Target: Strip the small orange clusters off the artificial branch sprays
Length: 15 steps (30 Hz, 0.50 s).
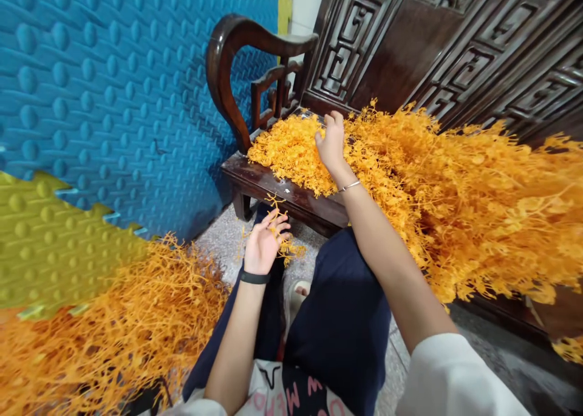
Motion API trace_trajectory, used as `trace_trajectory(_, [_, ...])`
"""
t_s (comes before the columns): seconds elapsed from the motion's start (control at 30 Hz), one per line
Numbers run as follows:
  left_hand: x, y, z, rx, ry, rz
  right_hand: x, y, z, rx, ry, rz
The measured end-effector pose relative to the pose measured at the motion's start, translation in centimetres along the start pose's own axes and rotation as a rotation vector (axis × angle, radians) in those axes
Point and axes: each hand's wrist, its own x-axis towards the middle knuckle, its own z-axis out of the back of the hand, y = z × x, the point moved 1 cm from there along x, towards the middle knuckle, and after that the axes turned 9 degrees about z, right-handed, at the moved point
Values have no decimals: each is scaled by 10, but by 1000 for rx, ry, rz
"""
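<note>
My left hand [265,243] is palm up above the floor between my knees, its fingers loosely bent around an orange-yellow artificial sprig [295,251]. Parts of the thin, branching sprig stick out past the fingertips. My right hand [331,141] reaches over a heap of small yellow artificial flower pieces [291,149] on the bench seat. Its thumb and bent fingers stand apart at the heap's back edge, and I see nothing between them. A large bunch of yellow artificial flower stems [473,197] lies along the bench to the right of that hand.
The dark carved wooden bench [314,206] has a curved armrest [223,76] at its left end. Bare orange branching stems [136,319] are piled at lower left. Blue foam matting [113,88] stands behind them, with a yellow-green mat [50,240] joined to it.
</note>
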Motion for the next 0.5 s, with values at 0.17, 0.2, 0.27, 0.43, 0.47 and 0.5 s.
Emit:
trace_trajectory(0.17, [-3,-11,3,9,-74,-117,-8,11,19,71,81,4])
trace_trajectory(0.2, [-3,-12,4,10,-85,-126,-12,17,24,123,112,9])
trace_trajectory(0.27, [-6,-16,3,-13,-95,-148,-25,33,33,287,251,78])
trace_trajectory(0.43, [-17,-33,3,-115,-72,-266,-74,79,44,625,1113,471])
trace_trajectory(0.47, [-18,-36,4,-124,-74,-304,-83,85,43,598,1250,519])
trace_trajectory(0.5, [-19,-40,6,-133,-81,-347,-89,90,42,560,1333,554])
